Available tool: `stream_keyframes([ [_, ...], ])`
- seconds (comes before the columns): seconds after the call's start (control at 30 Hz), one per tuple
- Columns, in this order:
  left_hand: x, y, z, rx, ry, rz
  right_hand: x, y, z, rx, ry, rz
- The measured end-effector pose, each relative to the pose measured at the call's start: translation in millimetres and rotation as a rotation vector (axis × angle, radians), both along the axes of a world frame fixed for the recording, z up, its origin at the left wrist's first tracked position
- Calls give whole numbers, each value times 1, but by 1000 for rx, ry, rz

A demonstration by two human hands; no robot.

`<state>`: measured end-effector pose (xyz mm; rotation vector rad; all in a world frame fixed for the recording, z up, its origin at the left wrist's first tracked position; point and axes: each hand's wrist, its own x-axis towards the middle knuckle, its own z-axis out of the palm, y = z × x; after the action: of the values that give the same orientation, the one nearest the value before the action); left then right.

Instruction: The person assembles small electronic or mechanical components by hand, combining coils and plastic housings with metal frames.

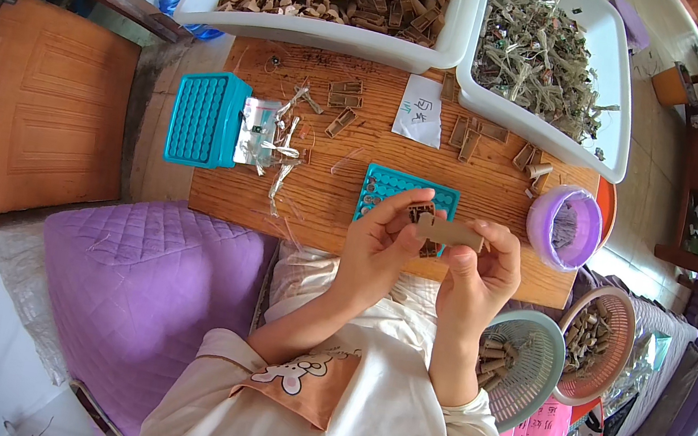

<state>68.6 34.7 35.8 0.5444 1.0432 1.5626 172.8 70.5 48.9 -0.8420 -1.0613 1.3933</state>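
Over the near part of the wooden table, my left hand (381, 245) and my right hand (483, 270) are raised close together. Between them is a light brown plastic casing (448, 232), pinched by the right fingers and thumb at its right end. My left fingers and thumb grip a second brown casing (423, 212) with a darker inside, just behind the first one. Whether the two pieces are joined cannot be made out. Beneath the hands lies a teal tray (413, 181) with rows of round hollows and small parts at its left side.
A teal block of trays (206, 120) stands left of loose wired parts (282, 151). White bins of brown casings (331, 38) and wired parts (552, 127) line the far side. A purple tub (594, 220) is at right, above green (556, 357) and pink (621, 349) baskets.
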Motion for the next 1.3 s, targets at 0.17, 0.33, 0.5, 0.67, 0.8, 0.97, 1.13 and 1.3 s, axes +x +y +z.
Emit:
stream_keyframes([
  [0.17, 2, -1, 19, 74, -218, 91, -1, 0, 8, -76, 132, -81],
  [0.33, 2, -6, 19, 181, -110, 137, -6, -8, 13, 42, 183, -26],
  [0.5, -6, -9, 22, 211, -137, 135, 1, -7, 24, 62, -336, 91],
  [0.67, -5, -9, 22, 286, -215, 105, 3, -5, 20, 168, -408, 49],
  [0.8, -5, -9, 20, 299, -143, 49, -4, -10, 18, 112, -298, 71],
  [0.97, -4, -11, 19, 288, -140, 46, -8, -14, 16, 110, -287, 65],
  [1.13, 5, -13, 30, 242, -91, 89, -6, -11, 13, 151, -438, 130],
  [1.3, 2, -12, 21, 386, 450, 125, -9, -12, 21, 342, -653, 319],
])
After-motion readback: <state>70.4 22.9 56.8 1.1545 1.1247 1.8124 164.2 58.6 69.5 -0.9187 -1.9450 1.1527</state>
